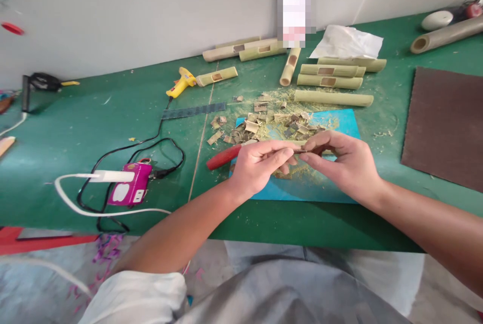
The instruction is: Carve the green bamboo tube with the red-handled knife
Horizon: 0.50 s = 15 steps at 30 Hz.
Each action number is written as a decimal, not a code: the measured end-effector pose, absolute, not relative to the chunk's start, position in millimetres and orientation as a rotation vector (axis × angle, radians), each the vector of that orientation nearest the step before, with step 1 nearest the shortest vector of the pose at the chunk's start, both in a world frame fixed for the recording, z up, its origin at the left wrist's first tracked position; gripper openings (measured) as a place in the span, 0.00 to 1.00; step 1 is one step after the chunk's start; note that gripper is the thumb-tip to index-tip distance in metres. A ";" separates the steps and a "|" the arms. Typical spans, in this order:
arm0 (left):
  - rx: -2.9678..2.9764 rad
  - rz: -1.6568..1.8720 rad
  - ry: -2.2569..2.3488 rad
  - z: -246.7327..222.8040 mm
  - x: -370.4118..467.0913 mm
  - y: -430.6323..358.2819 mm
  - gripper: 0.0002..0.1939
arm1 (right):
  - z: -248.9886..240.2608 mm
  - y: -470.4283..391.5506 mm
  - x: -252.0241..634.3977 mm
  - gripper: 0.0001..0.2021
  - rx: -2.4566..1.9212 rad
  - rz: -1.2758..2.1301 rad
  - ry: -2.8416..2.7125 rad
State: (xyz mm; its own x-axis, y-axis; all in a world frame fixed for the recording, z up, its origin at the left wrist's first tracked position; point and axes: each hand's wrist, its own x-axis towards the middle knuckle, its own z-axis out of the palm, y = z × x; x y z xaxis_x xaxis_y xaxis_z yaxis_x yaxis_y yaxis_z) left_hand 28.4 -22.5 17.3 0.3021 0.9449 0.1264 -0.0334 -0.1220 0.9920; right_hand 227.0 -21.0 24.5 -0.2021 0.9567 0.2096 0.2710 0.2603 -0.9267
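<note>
My left hand (pixel 260 163) and my right hand (pixel 339 163) meet above a blue mat (pixel 302 190). Between their fingertips is a small, thin brown piece (pixel 301 151), pinched from both sides. Its exact shape is too small to tell. A red handle (pixel 224 157) sticks out to the left from behind my left hand. Just beyond the hands lie cut bamboo chips (pixel 251 126) and pale shavings, partly on the mat. A length of bamboo behind my fingers is mostly hidden.
Bamboo tubes (pixel 334 97), several with cut openings, lie toward the wall. At the left are a yellow glue gun (pixel 181 82), a purple power strip (pixel 132 184) and looping cables. A dark brown board (pixel 445 128) is at the right, white paper (pixel 347 42) at the back.
</note>
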 end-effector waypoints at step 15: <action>1.718 1.246 1.077 15.4 11.5 -5.5 0.10 | 19.1 2.4 257.3 0.15 -1.260 -0.087 -2.456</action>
State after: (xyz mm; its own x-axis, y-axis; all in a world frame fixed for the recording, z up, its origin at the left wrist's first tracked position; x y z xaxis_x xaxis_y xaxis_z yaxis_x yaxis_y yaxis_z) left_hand 11.5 -5.5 15.4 0.1744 0.9244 0.3393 0.2020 -0.3708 0.9065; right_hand 257.3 2.4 19.1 -0.5274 0.7708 0.3574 0.7941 0.5967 -0.1152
